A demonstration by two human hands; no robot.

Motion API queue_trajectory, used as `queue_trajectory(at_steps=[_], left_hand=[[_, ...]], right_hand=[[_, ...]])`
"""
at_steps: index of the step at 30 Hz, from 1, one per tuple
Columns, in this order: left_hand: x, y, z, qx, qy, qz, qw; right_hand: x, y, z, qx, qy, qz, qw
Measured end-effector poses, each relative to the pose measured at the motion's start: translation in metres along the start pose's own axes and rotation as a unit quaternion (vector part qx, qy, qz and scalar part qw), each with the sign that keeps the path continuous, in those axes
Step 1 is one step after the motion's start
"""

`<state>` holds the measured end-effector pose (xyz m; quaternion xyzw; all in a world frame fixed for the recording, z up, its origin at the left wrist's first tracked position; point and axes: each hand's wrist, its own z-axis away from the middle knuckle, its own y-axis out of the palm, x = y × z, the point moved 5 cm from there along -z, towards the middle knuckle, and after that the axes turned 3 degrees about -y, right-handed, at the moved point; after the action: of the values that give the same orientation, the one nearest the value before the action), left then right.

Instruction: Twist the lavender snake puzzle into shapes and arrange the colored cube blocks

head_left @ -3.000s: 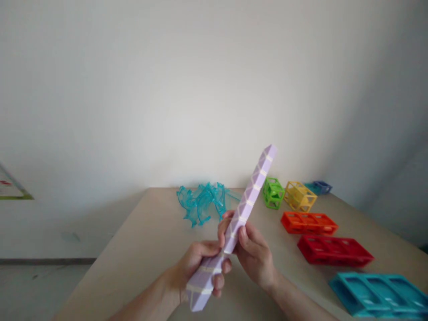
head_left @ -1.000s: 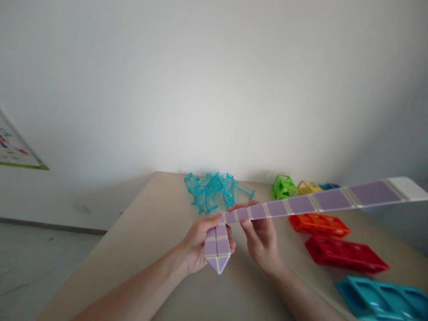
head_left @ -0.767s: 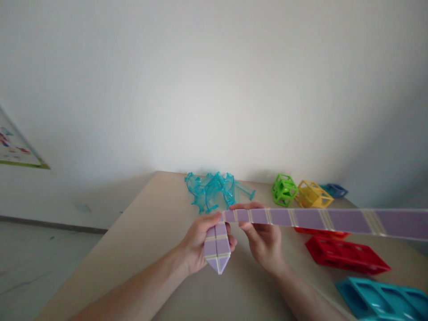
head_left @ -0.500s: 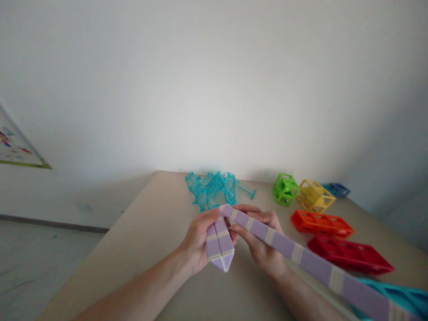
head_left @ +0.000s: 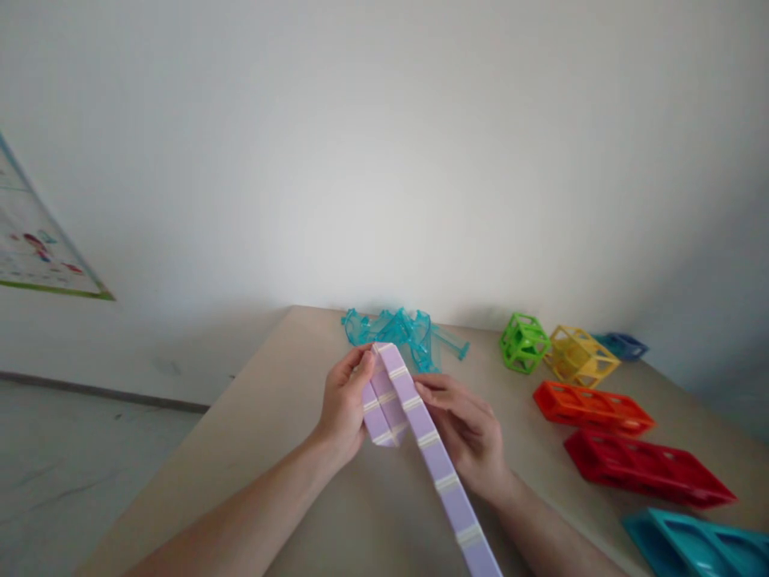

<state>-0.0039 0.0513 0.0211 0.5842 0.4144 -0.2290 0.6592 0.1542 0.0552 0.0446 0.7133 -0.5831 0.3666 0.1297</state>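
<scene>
A purple snake twist puzzle with cream bands is held up over the table. Its far end is folded into side-by-side rows, and a long straight part runs down past the bottom edge of the view. My left hand is closed around the folded end, with its thumb on top; the fingers underneath are mostly hidden. At the right side of the straight part is my right hand, its fingers bent and their tips against the upper section. Part of its grip is hidden behind the puzzle.
Translucent teal plastic pieces lie at the table's back edge by the wall. Along the right stand a green cube frame, a yellow one, a dark blue piece, and orange, red and teal blocks.
The puzzle's straight part has swung from pointing lower right to a steeper downward line, now lying beside the folded rows. My left hand has shifted slightly up and left. The view has turned slightly left.
</scene>
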Motion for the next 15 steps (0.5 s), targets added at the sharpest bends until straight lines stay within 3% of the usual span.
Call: queue_trajectory(at_steps=[4, 10, 15], left_hand=[[-0.001, -0.003, -0.001, -0.002, 0.016, -0.041, 0.999], [-0.004, -0.004, -0.003, 0.009, 0.025, -0.076, 0.997], [-0.004, -0.001, -0.003, 0.044, 0.011, -0.046, 0.998]], right_hand=[[-0.011, -0.001, 0.005, -0.023, 0.071, -0.048, 0.996], [-0.026, 0.016, 0.012, 0.064, 0.231, -0.186, 0.953], [-0.029, 0.020, 0.011, 0.061, 0.276, -0.236, 0.930]])
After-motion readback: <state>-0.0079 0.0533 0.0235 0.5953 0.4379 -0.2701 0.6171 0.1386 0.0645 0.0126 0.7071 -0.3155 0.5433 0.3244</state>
